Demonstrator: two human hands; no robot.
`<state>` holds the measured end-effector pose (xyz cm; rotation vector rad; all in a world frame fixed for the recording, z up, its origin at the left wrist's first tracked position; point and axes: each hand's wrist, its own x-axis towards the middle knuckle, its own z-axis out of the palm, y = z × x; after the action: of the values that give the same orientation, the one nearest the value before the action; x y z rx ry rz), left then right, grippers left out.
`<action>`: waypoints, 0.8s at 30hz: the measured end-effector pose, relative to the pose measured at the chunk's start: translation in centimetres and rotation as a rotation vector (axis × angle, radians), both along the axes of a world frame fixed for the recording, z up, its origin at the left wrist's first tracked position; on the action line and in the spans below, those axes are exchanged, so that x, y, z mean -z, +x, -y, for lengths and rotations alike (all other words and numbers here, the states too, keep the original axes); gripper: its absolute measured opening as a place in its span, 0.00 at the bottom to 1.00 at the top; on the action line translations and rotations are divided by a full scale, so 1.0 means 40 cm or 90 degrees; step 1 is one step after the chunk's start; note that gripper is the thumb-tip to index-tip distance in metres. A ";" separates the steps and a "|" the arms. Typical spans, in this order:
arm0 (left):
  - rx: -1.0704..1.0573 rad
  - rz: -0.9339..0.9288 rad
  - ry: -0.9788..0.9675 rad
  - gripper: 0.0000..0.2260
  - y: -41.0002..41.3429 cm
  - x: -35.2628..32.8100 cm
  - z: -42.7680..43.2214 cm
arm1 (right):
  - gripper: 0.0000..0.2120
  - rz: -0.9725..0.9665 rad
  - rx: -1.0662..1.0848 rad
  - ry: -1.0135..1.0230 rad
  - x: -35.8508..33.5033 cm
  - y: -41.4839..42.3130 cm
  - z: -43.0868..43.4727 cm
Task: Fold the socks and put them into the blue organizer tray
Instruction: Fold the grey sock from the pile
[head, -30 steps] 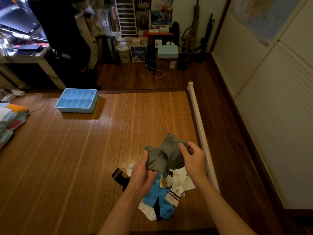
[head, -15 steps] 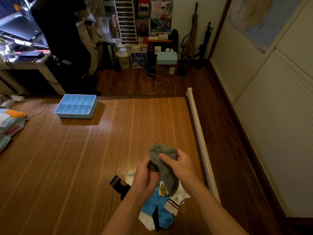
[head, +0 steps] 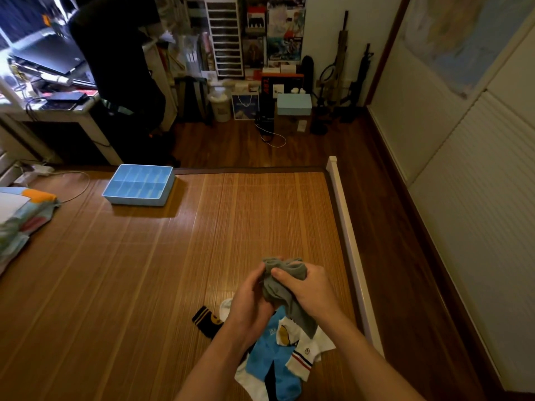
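Note:
A grey sock (head: 279, 287) is bunched between both hands above the bamboo mat. My left hand (head: 249, 305) grips its left side, and my right hand (head: 309, 290) holds the right side with the thumb pressed on the fabric. One end of the sock hangs down below my right hand. Under the hands lies a pile of socks (head: 278, 360): blue, white with striped cuffs, and a black one with yellow bands. The blue organizer tray (head: 139, 185), divided into several compartments that look bare, sits far off at the mat's back left.
A white bed rail (head: 347, 241) runs along the mat's right edge, with dark wood floor beyond. Folded bedding (head: 20, 215) lies at the left edge. A cable (head: 75, 186) trails near the tray. Desk, chair and shelves stand at the back.
The grey sock, spread wide between the hands a second ago, is now gathered into a tight bunch, and the hands have come close together.

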<state>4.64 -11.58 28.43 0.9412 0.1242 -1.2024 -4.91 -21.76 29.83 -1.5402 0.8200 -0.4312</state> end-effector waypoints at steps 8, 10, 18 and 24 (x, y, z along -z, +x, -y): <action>0.015 0.159 0.051 0.20 -0.002 -0.005 0.001 | 0.10 -0.044 0.028 0.032 0.011 0.025 -0.009; -0.016 0.152 0.058 0.20 0.005 -0.009 0.001 | 0.08 -0.039 0.025 0.027 0.015 0.026 -0.006; -0.056 0.121 0.083 0.18 0.026 -0.015 -0.016 | 0.09 -0.034 0.066 -0.073 0.030 0.023 0.000; -0.011 0.068 0.019 0.18 0.043 -0.030 -0.031 | 0.15 -0.023 0.032 0.036 0.027 0.011 0.010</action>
<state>6.35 -10.34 29.61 1.0260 0.0653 -1.1353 -4.48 -22.17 28.75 -1.4806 0.8930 -0.4151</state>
